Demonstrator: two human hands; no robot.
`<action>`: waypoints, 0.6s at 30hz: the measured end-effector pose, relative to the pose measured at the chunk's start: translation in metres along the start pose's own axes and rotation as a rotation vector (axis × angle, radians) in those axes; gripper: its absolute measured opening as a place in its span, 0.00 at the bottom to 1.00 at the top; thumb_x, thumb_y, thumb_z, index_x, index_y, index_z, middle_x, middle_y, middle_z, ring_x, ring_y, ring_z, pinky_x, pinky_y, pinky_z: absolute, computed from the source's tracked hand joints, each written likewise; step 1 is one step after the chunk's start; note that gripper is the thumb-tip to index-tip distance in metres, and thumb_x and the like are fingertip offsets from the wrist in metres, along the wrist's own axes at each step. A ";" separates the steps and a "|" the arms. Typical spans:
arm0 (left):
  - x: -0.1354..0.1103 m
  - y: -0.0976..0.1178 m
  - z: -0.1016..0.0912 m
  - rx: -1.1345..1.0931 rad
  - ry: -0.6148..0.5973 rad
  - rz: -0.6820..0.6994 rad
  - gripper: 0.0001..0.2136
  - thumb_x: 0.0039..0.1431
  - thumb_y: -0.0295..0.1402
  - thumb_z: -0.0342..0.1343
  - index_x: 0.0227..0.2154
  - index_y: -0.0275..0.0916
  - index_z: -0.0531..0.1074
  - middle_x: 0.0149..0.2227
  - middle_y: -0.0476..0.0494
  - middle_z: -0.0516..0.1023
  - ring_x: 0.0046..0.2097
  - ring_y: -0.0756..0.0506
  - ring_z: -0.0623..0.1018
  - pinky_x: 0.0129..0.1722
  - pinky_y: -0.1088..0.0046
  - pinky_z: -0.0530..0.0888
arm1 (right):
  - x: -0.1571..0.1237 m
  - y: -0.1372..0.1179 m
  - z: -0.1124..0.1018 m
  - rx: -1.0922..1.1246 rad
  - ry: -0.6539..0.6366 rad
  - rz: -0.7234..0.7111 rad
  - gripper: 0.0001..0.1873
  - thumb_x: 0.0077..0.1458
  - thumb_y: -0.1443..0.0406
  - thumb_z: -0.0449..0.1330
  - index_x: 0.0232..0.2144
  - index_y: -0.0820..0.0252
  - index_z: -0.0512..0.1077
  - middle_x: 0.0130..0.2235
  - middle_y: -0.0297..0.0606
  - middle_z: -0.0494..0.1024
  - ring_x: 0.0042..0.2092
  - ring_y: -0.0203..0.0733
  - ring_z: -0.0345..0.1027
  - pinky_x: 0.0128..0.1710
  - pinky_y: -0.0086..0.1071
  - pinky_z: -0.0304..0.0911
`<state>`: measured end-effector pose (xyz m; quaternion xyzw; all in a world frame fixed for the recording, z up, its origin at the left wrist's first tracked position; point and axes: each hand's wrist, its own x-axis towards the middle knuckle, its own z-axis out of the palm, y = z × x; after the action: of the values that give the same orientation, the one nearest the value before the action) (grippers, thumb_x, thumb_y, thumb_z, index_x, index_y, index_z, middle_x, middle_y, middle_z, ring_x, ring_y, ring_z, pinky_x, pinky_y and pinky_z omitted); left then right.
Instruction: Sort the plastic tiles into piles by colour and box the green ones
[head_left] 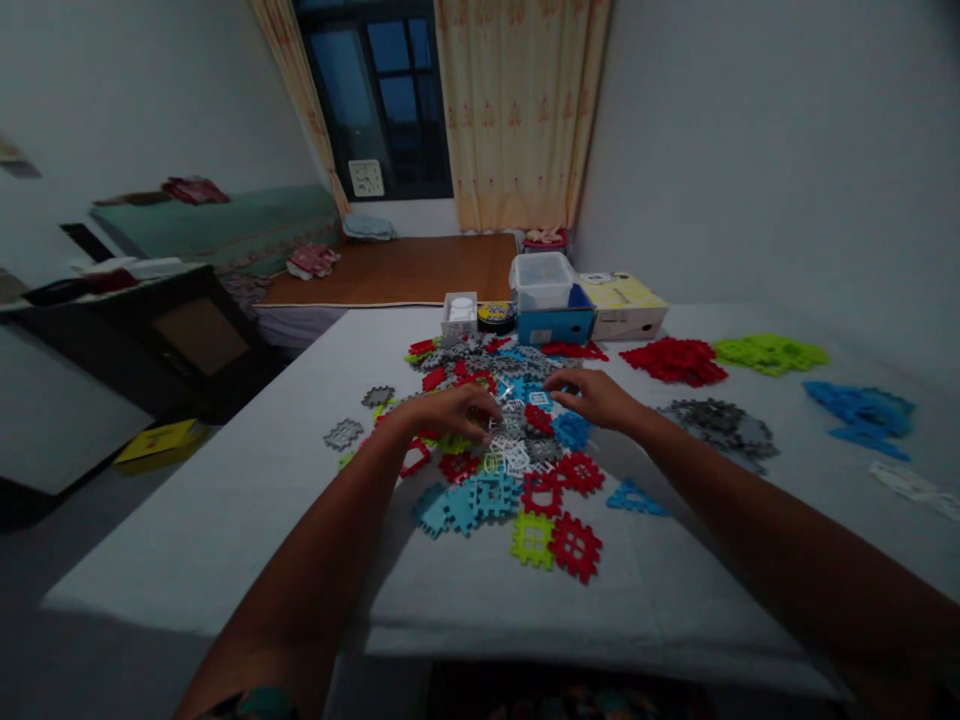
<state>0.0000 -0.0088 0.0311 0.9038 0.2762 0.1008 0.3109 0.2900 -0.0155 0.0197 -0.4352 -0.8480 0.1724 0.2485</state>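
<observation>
A mixed heap of flat plastic interlocking pieces lies on the table. My left hand (457, 408) is over its left middle, fingers bent and apart, close to white pieces (516, 458) and grey pieces (513, 420). On the heap's right side, my right hand (594, 396) has thumb and fingers apart beside a light blue window piece (538, 398). I see nothing held in either hand, though some fingertips are hard to make out. Nearer me lie turquoise pieces (495, 495), a lime window square (532, 540), a red window square (576, 547) and a blue triangle (634, 498).
Sorted piles stand at right: red (673, 360), lime (769, 353), grey (718, 430) and blue (861, 412). Behind the heap are a white box (459, 314), a round tin (496, 317), a blue box (553, 325) with a clear tub (541, 280), and a yellow-topped box (624, 305).
</observation>
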 end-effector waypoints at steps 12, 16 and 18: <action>-0.008 -0.009 0.017 0.060 0.298 -0.107 0.09 0.58 0.30 0.55 0.40 0.40 0.76 0.43 0.44 0.79 0.44 0.46 0.77 0.47 0.68 0.72 | -0.009 0.024 0.025 0.152 0.039 0.073 0.13 0.57 0.59 0.57 0.40 0.55 0.78 0.40 0.37 0.81 0.41 0.44 0.74 0.42 0.35 0.66; -0.003 -0.007 0.022 0.244 0.362 -0.156 0.09 0.59 0.29 0.54 0.40 0.43 0.77 0.42 0.46 0.79 0.44 0.46 0.77 0.46 0.68 0.72 | -0.010 0.038 0.022 0.167 0.225 0.152 0.15 0.57 0.60 0.56 0.42 0.59 0.76 0.39 0.40 0.80 0.39 0.43 0.73 0.40 0.36 0.66; 0.000 -0.008 0.024 0.340 0.398 -0.175 0.10 0.60 0.28 0.52 0.40 0.43 0.77 0.43 0.46 0.79 0.45 0.45 0.76 0.47 0.67 0.71 | -0.009 0.042 0.024 0.171 0.236 0.152 0.15 0.57 0.61 0.56 0.44 0.59 0.75 0.39 0.40 0.80 0.39 0.43 0.73 0.41 0.37 0.67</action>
<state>0.0047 -0.0161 0.0071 0.8782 0.4219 0.2011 0.1018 0.3081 -0.0013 -0.0236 -0.4928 -0.7597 0.2098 0.3687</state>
